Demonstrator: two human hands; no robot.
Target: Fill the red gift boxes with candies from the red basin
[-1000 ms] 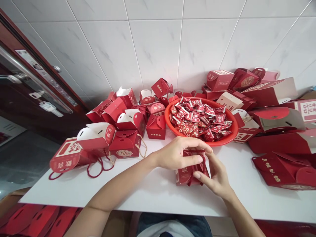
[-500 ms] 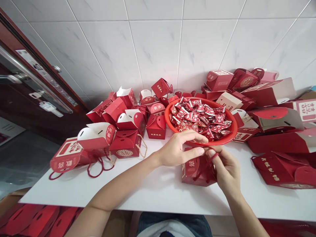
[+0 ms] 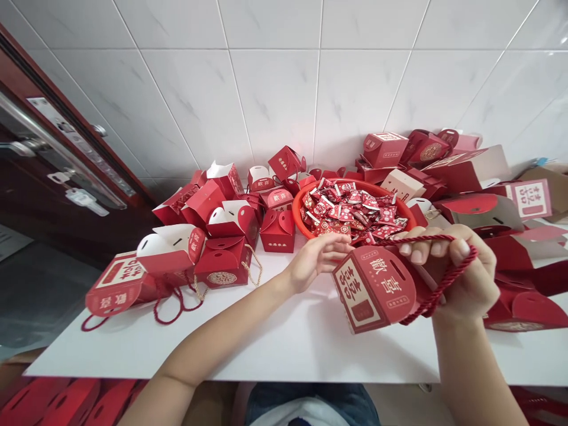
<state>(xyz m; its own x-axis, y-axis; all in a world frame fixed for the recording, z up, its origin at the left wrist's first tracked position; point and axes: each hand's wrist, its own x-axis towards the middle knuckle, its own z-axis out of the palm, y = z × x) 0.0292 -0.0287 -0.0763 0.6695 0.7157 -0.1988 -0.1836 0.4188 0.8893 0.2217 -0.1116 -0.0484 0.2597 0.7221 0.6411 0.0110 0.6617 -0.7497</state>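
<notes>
A red candy box (image 3: 379, 287) with cream and gold lettering is tilted above the white table, its rounded flap slotted at the top. My right hand (image 3: 465, 272) is closed on the box's twisted red cord handle (image 3: 444, 287), which loops over the fingers. To the left of the box, my left hand (image 3: 317, 257) is open, fingers loosely stretched towards the box's upper corner; whether the fingertips touch it I cannot tell. Just behind both hands stands a red plastic bowl (image 3: 300, 218) heaped with wrapped candies (image 3: 350, 207).
Several red boxes, some with flaps up, crowd the left side of the white table (image 3: 275, 343), including a box with a gold emblem (image 3: 224, 260). More boxes (image 3: 474, 207) are piled on the right. A tiled wall (image 3: 275, 94) stands behind, and a door with keys (image 3: 84, 198) at left.
My right hand has lifted the candy box off the table by its cord and moved right. The box now hangs tilted. My left hand has let go of the cord area and drawn slightly left.
</notes>
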